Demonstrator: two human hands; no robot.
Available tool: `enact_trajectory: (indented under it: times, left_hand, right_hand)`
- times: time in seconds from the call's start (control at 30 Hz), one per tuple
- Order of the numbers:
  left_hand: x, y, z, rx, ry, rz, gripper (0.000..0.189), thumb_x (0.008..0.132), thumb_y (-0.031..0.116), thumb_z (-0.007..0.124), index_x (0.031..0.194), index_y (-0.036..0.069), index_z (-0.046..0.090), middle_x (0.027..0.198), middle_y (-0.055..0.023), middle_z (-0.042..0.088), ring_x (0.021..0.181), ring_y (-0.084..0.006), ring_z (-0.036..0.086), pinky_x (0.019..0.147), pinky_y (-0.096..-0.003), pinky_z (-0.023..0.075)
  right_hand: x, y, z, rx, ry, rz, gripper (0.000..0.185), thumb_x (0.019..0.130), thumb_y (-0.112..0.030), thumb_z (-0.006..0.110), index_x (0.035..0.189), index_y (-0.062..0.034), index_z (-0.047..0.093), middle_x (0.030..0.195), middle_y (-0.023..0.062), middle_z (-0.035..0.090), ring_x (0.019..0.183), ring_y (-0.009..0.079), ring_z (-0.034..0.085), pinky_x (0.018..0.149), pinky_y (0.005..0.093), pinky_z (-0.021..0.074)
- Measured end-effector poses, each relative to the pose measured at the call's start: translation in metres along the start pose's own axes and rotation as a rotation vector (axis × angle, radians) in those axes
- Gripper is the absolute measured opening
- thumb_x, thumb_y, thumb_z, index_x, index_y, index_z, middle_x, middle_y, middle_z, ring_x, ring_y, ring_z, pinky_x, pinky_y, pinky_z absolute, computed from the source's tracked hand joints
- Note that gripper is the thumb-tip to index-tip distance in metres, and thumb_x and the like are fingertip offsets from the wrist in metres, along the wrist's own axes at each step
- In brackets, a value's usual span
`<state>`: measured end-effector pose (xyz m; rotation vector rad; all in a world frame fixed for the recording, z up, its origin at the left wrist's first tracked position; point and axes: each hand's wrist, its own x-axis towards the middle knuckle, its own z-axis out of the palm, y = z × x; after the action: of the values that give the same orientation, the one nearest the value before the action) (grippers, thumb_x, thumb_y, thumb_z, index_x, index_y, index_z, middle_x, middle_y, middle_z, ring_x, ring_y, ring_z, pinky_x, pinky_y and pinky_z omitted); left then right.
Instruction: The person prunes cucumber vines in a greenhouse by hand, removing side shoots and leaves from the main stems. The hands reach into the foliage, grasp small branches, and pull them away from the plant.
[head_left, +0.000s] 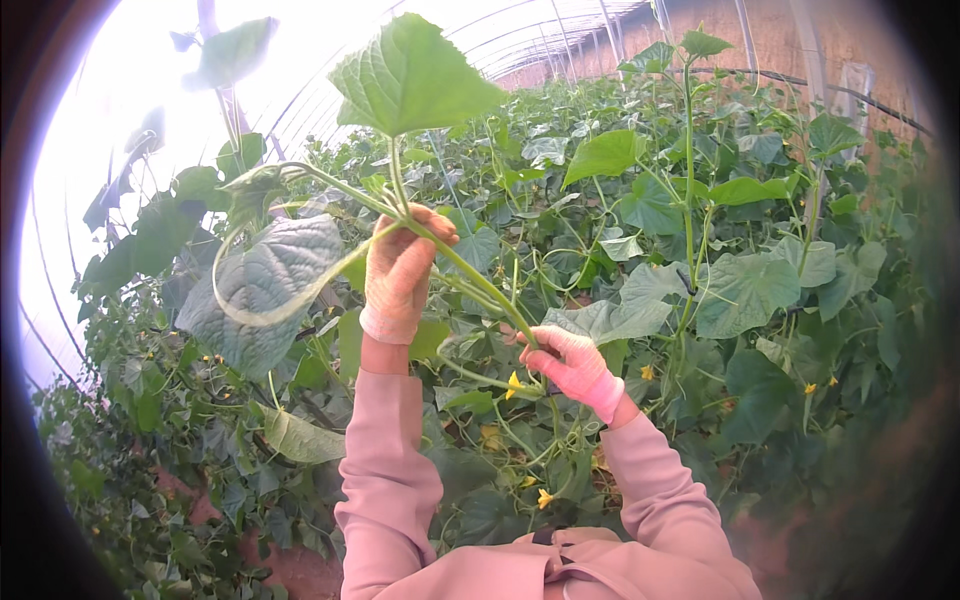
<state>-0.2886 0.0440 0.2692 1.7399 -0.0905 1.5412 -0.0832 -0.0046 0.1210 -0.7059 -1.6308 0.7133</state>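
Observation:
A climbing vine stem (480, 283), apparently cucumber, slants up and left between my gloved hands. My left hand (405, 262) is closed around its upper part, where several leaf stalks branch off. Above that hand a broad green leaf (412, 79) stands up, and a large dark leaf (262, 289) hangs to its left beside a curved pale tendril (259, 319). Lower on the same stem, my right hand (574, 367) pinches it between thumb and fingers. A yellow flower (514, 384) is just left of my right hand.
Dense vines fill the greenhouse around me. An upright vine (688, 180) stands at the right, with a broad leaf (750, 296) beside it. Farther back are support posts (811, 67), a dark hose (787, 77) and an earthen wall (705, 30). Bare soil (292, 566) shows at lower left.

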Motion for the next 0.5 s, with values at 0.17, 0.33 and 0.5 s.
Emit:
enact_trajectory:
  times: [0.17, 0.33, 0.5]
  left_hand:
    - [0.006, -0.048, -0.036, -0.147, 0.358, -0.330, 0.036, 0.087, 0.023, 0.064, 0.117, 0.009, 0.052, 0.095, -0.0021, 0.060, 0.089, -0.0163, 0.060, 0.083, -0.0346, 0.0475]
    - [0.038, -0.081, -0.019, 0.027, 0.371, -0.561, 0.045, 0.084, 0.026, 0.069, 0.121, 0.009, 0.050, 0.103, -0.0009, 0.061, 0.094, -0.0157, 0.059, 0.082, -0.0335, 0.0476]
    - [0.073, -0.062, 0.031, -0.045, -0.030, -0.361, 0.035, 0.085, 0.016, 0.067, 0.117, 0.004, 0.058, 0.106, -0.0047, 0.064, 0.095, -0.0169, 0.061, 0.087, -0.0342, 0.0481]
  right_hand:
    - [0.001, -0.011, 0.008, 0.389, -0.159, 0.225, 0.030, 0.091, -0.007, 0.059, 0.119, 0.0013, 0.054, 0.090, 0.0063, 0.065, 0.079, 0.0092, 0.060, 0.074, 0.0242, 0.0496]
    - [0.004, -0.007, 0.022, 0.447, -0.049, 0.234, 0.031, 0.091, -0.010, 0.060, 0.119, 0.0014, 0.054, 0.092, 0.0046, 0.064, 0.080, 0.0093, 0.060, 0.075, 0.0239, 0.0500]
    - [0.000, -0.001, 0.018, 0.468, 0.132, 0.153, 0.030, 0.091, -0.009, 0.059, 0.119, 0.0008, 0.054, 0.094, 0.0042, 0.063, 0.084, 0.0094, 0.060, 0.077, 0.0240, 0.0503]
